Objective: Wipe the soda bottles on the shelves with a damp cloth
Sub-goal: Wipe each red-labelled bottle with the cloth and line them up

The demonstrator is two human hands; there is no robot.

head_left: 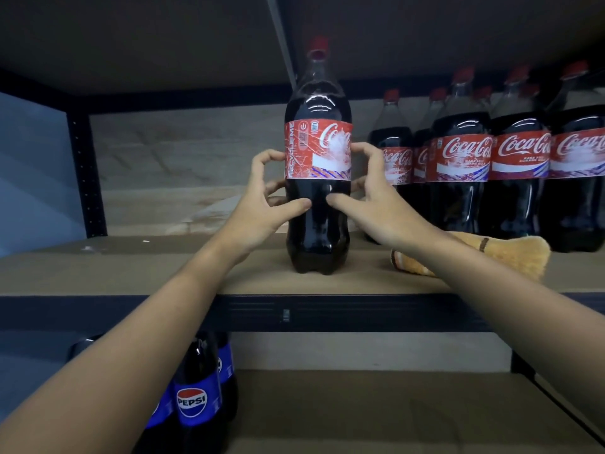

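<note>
Middle shelf of dark metal rack, board top, front lip just below bottle base; underside of upper shelf close over red cap, so little headroom for lifting straight up; open board to left, well clear. Row of Coca-Cola bottles crowded at right, near; tipping that way likely to knock them. Lone Coca-Cola bottle upright near front edge, full of dark liquid: probably heavy, wall firm under pressure, smooth plastic likely slick once damp; waist below label looks the surest hold. Orange cloth lying on board just right of bottle, partly behind right forearm, held by neither hand. Left hand and right hand curled round bottle's sides at label height, thumbs touching front below label. Pepsi bottles on lower shelf, left.
</note>
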